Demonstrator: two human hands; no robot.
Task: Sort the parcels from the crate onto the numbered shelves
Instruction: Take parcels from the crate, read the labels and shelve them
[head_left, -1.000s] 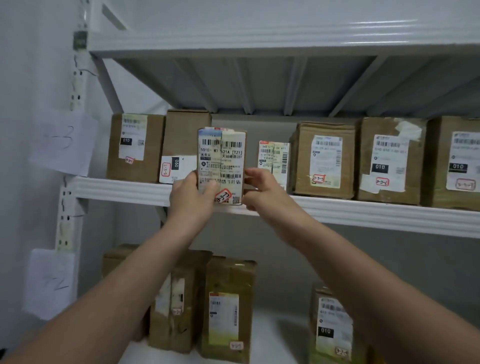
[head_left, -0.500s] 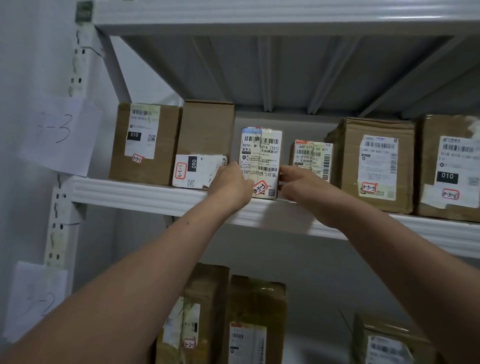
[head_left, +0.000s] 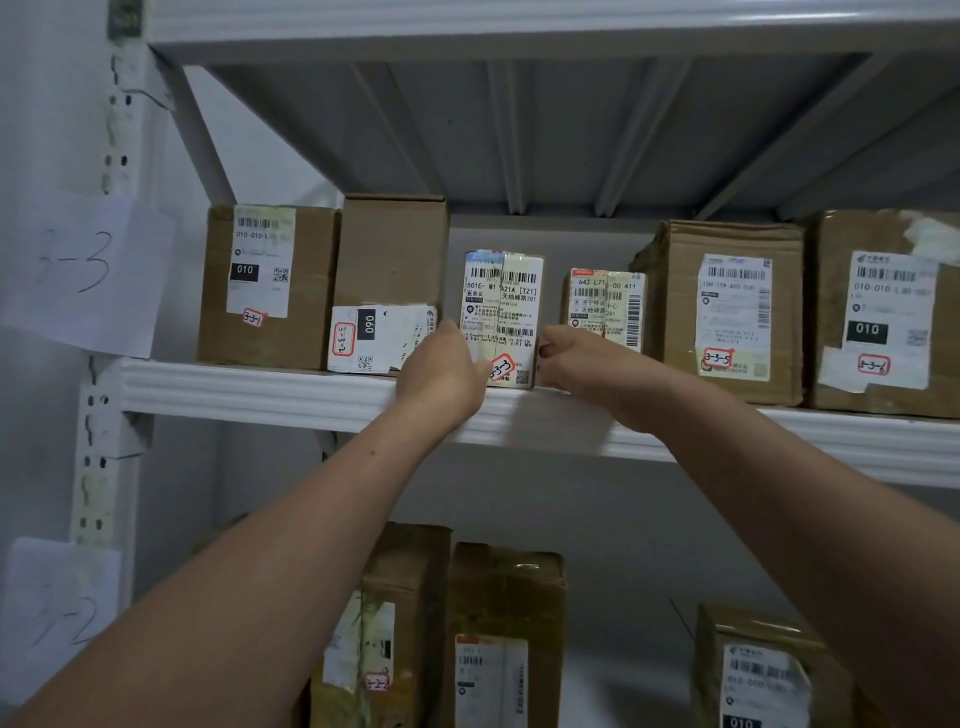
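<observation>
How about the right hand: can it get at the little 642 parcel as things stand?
Probably yes. The right hand is in front of the 642 parcel, nothing between them, but it must first release the 3-3-3 parcel.

Rightmost box cropped, lower parcels cut off

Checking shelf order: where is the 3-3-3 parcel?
Head view, centre: the parcel sits on shelf 3-3 between left hand and right hand, beside the 3-3-2 box.

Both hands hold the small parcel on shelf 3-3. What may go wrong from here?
The narrow parcel stands near the front edge of the shelf; it might tip forward once the left hand and right hand let go.
The right hand is close to the neighbouring small parcel and might knock it.
</observation>
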